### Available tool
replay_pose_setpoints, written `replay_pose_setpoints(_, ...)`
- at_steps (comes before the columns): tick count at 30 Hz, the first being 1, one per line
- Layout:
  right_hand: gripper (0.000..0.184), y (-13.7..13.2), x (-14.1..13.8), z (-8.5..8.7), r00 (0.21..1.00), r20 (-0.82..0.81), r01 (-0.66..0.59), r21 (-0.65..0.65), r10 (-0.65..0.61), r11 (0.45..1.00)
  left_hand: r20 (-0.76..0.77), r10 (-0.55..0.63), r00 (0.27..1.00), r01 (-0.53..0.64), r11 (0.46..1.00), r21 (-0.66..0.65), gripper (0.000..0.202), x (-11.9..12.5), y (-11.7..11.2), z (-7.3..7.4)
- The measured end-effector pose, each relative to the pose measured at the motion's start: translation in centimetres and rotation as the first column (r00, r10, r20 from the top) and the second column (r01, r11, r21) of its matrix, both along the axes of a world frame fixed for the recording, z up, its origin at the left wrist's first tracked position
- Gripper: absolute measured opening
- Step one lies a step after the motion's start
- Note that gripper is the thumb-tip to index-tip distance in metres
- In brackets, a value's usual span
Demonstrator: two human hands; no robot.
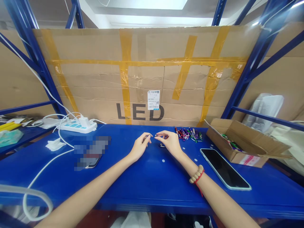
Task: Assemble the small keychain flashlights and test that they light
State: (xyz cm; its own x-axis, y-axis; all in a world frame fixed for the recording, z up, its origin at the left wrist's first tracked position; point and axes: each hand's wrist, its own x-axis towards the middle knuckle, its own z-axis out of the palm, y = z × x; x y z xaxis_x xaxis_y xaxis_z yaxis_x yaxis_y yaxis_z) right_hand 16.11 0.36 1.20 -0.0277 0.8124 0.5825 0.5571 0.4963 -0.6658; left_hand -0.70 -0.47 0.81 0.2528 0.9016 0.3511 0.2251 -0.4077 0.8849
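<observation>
Over the middle of the blue table (147, 180), my left hand (140, 146) pinches a small dark part between thumb and fingertips. My right hand (169, 142), a bead bracelet on its wrist, faces it a few centimetres away and pinches another small dark piece. The two pieces nearly meet; what they are is too small to name. A small dark item (161, 145) lies on the table just below my right hand. A heap of small coloured keychain torches (188, 133) lies just right of that hand.
An open cardboard box (247, 144) with more coloured items stands at the right, a dark tablet (224, 168) in front of it. A white power strip (77, 126) with cables and a phone (91, 161) lie left. A taped cardboard sheet marked LED (142, 76) backs the table.
</observation>
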Motion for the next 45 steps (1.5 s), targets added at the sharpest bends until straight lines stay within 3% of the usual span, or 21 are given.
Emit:
replay_pose_setpoints(8,0.016,-0.3,-0.2,0.4,0.999,-0.017,-0.038,0.052,0.039,0.998,-0.017,-0.010,1.000,0.010,1.000,0.003,0.031,0.0,-0.1,0.2)
replay_pose_setpoints(15,0.024,-1.0,-0.9,1.1,0.964,-0.210,-0.179,-0.064,0.162,0.982,-0.084,-0.048,0.995,0.054,0.996,0.076,0.031,0.0,-0.1,0.2)
replay_pose_setpoints(29,0.019,-0.8,-0.2,1.2,0.966,-0.138,-0.239,-0.155,0.219,0.959,-0.146,-0.020,0.989,0.037,0.993,0.110,0.031,-0.2,-0.4,0.3)
replay_pose_setpoints(32,0.018,-1.0,-0.1,1.3,0.975,-0.054,-0.219,-0.152,0.214,0.964,-0.183,-0.044,0.982,0.066,0.991,0.114,0.031,-0.4,-0.4,0.3)
replay_pose_setpoints(35,0.019,-1.5,0.3,1.5,0.962,0.141,-0.217,-0.120,0.233,0.969,-0.231,-0.078,0.970,0.104,0.989,0.103,0.031,-0.6,-0.5,0.4)
replay_pose_setpoints(40,0.028,-2.3,0.5,1.7,0.814,0.485,-0.324,-0.080,0.321,0.943,-0.338,-0.114,0.934,0.170,0.975,0.141,0.027,-0.7,-0.7,0.3)
replay_pose_setpoints(45,0.032,-2.4,0.0,1.5,0.853,0.393,-0.286,-0.196,0.342,0.938,-0.432,-0.032,0.901,0.184,0.931,0.314,0.026,-0.8,-0.8,-0.2)
